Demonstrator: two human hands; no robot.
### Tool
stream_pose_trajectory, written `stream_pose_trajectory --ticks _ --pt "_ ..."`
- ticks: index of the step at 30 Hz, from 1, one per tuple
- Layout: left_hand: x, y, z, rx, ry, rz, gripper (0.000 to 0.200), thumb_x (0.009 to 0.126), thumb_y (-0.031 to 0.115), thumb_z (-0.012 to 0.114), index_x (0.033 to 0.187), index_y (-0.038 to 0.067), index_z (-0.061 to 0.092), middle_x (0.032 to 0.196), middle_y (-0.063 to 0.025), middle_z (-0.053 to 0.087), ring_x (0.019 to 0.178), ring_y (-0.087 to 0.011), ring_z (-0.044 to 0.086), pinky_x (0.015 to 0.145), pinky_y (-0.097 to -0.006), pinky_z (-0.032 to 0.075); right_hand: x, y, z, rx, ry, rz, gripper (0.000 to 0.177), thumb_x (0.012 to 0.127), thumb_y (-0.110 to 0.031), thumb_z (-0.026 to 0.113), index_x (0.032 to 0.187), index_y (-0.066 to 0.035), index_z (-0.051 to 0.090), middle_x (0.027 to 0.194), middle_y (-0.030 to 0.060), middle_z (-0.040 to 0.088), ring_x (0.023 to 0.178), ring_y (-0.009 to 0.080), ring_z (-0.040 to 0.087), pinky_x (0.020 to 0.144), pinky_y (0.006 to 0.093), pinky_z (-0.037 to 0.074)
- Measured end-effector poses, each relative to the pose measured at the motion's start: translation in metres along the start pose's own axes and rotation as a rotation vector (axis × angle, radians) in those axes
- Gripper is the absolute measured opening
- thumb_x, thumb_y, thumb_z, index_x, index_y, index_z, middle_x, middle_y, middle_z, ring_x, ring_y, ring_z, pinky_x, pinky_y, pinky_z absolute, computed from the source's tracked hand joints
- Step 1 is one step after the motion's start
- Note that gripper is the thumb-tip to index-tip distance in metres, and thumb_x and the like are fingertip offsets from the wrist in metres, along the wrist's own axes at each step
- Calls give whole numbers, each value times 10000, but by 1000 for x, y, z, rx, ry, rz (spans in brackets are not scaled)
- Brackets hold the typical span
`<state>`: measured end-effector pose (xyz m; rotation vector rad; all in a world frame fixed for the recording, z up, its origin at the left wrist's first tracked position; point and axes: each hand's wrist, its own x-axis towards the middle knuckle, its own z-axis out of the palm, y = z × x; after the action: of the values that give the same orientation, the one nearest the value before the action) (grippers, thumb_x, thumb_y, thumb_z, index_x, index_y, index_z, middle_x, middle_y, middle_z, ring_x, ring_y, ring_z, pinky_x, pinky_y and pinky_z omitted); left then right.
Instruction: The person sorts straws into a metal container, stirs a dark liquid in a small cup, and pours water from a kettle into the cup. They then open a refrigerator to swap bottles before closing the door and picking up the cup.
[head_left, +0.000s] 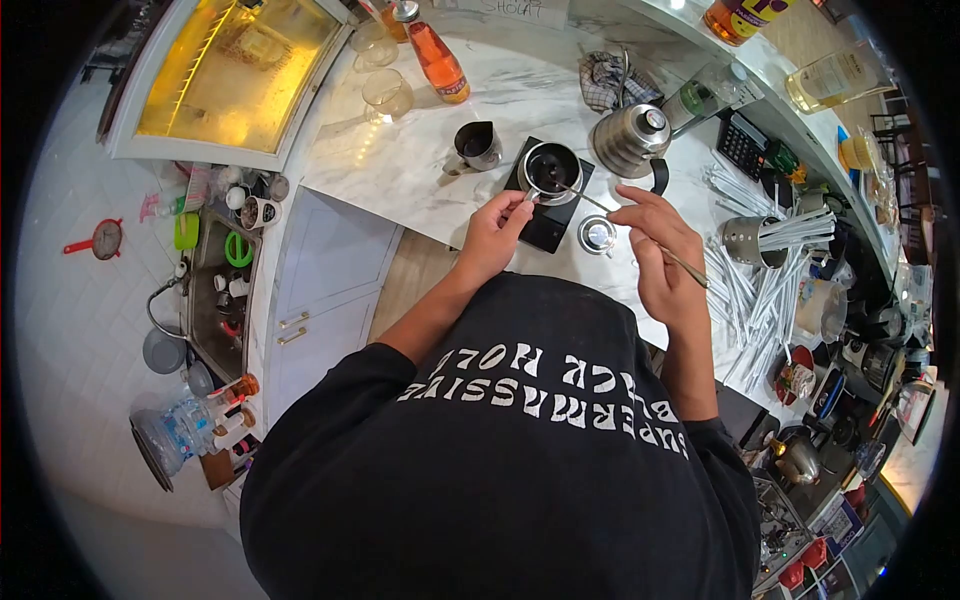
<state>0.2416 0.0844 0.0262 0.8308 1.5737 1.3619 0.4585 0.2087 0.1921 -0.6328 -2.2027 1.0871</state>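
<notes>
A light-rimmed cup [567, 200] with dark contents stands on a black scale [541, 233] on the marble counter. My left hand [492, 236] is closed at the cup's near side, its fingertips pinching what looks like the handle. My right hand [660, 245] grips a long thin spoon [590, 201], whose far end dips into the cup while its other end sticks out past my palm. Beside the scale, near my right fingers, sits a small round metal piece [597, 234]. A metal pitcher [478, 147] stands left of the cup, and a gooseneck kettle [628, 140] stands behind to the right.
Glass cups [387, 95] and an orange bottle [438, 60] stand at the back left. To the right, white wrapped straws lie around a metal holder [752, 243]. A calculator [741, 147] and a checked cloth [604, 82] are farther back. A sink [215, 300] is at far left.
</notes>
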Motion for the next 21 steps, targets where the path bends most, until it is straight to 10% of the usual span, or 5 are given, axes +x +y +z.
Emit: stream_pose_trajectory --ticks 16,19,21 --pt "-1 4 1 -17 13 -15 279 1061 191 597 1231 -24 649 1148 -53 706 1001 -124 647 934 -290 512 4 0 -1 10 25 46 180 893 -7 538 960 30 701 895 168 700 1173 374 664 940 421 511" --pt "-2 5 7 -64 88 50 211 1027 185 651 1138 12 697 920 13 683 821 -49 578 747 -222 486 4 1 -6 6 -4 10 189 888 -6 533 964 25 703 896 172 700 1175 376 664 936 424 512" --pt "-2 5 3 -24 43 10 252 1047 181 616 1201 -12 664 1077 -34 700 937 -101 627 871 -270 506 6 -2 -4 10 -26 -7 195 885 -5 530 968 22 705 896 173 700 1176 377 663 936 425 511"
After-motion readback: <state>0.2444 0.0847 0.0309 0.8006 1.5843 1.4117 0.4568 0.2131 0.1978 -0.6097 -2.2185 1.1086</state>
